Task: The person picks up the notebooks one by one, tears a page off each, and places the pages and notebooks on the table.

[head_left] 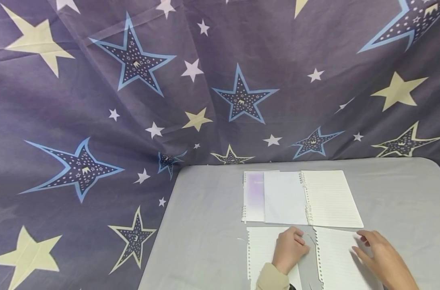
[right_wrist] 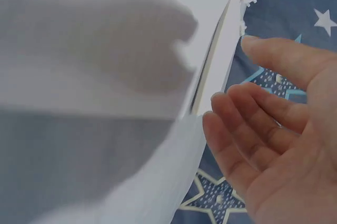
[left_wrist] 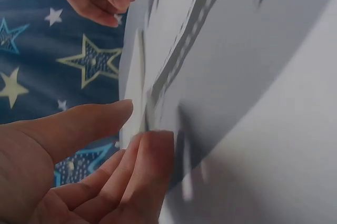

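Observation:
My left hand (head_left: 289, 250) is over the right part of a loose lined sheet (head_left: 261, 245) with a punched left edge. In the left wrist view, the thumb and fingers of that hand (left_wrist: 131, 124) stand apart, with nothing visibly gripped. Beside it, a second loose sheet (head_left: 335, 253) with a row of holes lies on the table. My right hand (head_left: 384, 259) hovers at that sheet's upper right corner, its shadow falling on the paper. Loosely bent fingers and a separate thumb show on the right hand (right_wrist: 279, 124) in the right wrist view; it holds nothing.
Behind the sheets lies an open ring notebook with a plain pale left page (head_left: 285, 197) and a lined right page (head_left: 332, 197). It partly covers a purple-and-white notebook (head_left: 253, 197). Thin strips (head_left: 311, 239) lie between the loose sheets. A star-patterned curtain (head_left: 220, 137) borders the grey table (head_left: 201, 241).

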### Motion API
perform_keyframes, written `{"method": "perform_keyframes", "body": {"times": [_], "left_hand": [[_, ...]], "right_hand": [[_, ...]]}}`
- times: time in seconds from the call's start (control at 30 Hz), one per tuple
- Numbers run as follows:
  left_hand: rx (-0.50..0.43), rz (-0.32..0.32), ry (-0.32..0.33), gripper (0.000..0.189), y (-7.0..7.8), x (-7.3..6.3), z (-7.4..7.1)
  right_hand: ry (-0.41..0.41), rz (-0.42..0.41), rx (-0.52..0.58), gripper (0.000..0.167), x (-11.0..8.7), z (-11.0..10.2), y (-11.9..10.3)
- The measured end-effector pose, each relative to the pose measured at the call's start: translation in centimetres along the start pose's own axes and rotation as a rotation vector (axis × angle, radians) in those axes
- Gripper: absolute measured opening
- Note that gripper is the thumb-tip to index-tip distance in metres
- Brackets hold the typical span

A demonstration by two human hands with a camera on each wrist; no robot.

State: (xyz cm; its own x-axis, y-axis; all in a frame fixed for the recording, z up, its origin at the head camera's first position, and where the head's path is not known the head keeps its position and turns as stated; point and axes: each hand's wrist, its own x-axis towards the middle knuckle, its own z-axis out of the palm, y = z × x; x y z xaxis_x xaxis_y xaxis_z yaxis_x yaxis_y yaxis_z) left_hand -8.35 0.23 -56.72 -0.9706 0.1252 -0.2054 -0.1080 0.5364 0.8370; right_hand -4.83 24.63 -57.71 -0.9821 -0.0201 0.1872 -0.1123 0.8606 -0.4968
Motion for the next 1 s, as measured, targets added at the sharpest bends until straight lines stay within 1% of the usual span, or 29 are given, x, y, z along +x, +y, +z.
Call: {"method": "perform_keyframes", "body": {"times": [0.07, 0.13, 0.23, 0.33, 0.5, 0.6, 0.73, 0.8, 0.9, 1.0], "left_hand": [[-0.008, 0.002, 0.012, 0.033, 0.0, 0.7, -0.6], [-0.013, 0.006, 0.028, 0.033, 0.0, 1.3, -1.3], [-0.018, 0.014, 0.059, 0.032, 0.1, 2.2, -2.1], [0.017, 0.024, 0.106, 0.030, 0.1, 2.9, -2.9], [0.089, 0.029, 0.189, 0.030, -0.1, 3.8, -4.1], [0.137, 0.054, 0.245, 0.033, -0.4, 4.4, -4.6], [0.154, 0.052, 0.293, 0.041, -0.9, 5.2, -5.1], [0.138, 0.028, 0.294, 0.046, -1.2, 5.6, -5.3], [0.122, 0.010, 0.298, 0.057, -1.7, 6.2, -5.5], [0.102, -0.023, 0.283, 0.067, -2.4, 6.5, -5.6]], "right_hand": [[0.077, -0.064, 0.015, 0.046, 0.4, 0.3, -0.5], [0.130, -0.104, 0.018, 0.045, 0.9, 0.6, -0.9], [0.173, -0.141, 0.028, 0.045, 1.7, 0.8, -1.6], [0.179, -0.151, 0.036, 0.044, 2.4, 1.1, -2.4], [0.168, -0.169, 0.044, 0.042, 3.5, 1.7, -3.6], [0.161, -0.172, 0.056, 0.040, 4.0, 2.2, -4.4], [0.127, -0.153, 0.084, 0.039, 4.8, 2.9, -5.5], [0.098, -0.135, 0.094, 0.039, 5.1, 3.3, -6.1], [0.040, -0.100, 0.090, 0.040, 5.6, 3.9, -7.0], [0.008, -0.078, 0.079, 0.042, 5.9, 4.5, -7.8]]}}
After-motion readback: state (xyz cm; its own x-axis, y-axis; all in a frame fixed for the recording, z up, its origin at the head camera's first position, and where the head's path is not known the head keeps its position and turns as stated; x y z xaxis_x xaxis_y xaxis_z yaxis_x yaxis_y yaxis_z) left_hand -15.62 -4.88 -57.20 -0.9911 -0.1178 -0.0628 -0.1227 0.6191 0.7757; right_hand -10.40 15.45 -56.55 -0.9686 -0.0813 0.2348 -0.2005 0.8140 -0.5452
